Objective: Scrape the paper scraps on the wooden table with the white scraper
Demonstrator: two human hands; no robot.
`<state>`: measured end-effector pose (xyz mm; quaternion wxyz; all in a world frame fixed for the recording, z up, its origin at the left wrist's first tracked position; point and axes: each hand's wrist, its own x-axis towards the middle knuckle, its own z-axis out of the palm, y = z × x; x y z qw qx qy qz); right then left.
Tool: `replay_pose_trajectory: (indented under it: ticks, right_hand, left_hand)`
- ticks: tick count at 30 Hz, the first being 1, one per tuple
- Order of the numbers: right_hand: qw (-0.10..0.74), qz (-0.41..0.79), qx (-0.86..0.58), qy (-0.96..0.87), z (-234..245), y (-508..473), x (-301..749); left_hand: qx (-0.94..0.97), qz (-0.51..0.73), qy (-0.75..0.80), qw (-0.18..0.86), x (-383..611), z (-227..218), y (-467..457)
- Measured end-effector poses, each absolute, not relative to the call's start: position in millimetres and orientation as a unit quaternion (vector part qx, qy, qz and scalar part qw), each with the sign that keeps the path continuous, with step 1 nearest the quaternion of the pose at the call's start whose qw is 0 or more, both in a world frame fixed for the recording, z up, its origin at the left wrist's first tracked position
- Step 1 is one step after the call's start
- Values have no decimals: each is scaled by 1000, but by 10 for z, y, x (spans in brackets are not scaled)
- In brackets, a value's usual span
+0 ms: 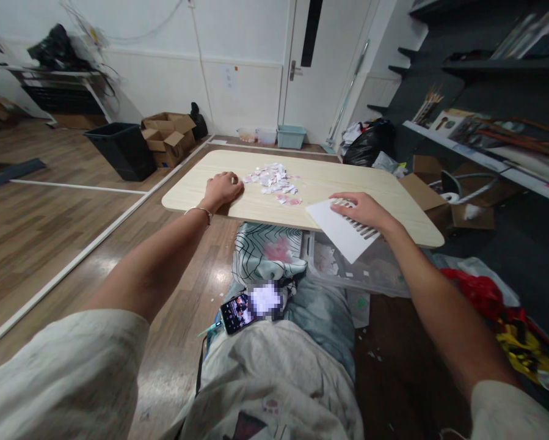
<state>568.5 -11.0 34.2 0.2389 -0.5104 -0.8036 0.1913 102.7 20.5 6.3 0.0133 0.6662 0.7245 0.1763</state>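
A low, light wooden table (393,189) stands in front of me. My left hand (221,188) rests on it with fingers curled, just left of a pile of small white and pink paper scraps (274,179). What the curled fingers hold, if anything, is hidden. My right hand (361,209) lies flat, fingers stretched, on a white paper sheet (341,231) that has a row of cut slits and hangs over the table's near edge.
A phone (235,313) lies on my lap. A clear plastic bin (370,269) sits under the table. A black bin (123,150) and cardboard boxes (168,137) stand at left, a black bag (370,143) and shelves (485,153) at right.
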Motion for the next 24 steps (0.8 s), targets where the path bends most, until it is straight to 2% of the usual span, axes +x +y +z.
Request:
replay_pose_trajectory:
  ticks: [5,15,24]
  right_hand:
    - [212,190,-525,-802,359,127,5785]
    - [114,271,-475,-829,587,506,5928]
    - [199,289,-432,-831,471,762,6036]
  left_hand:
    - [670,176,721,11,994,43,215]
    - [699,127,704,-6,986,-2,176]
    - [777,99,621,14,49,-135,-35]
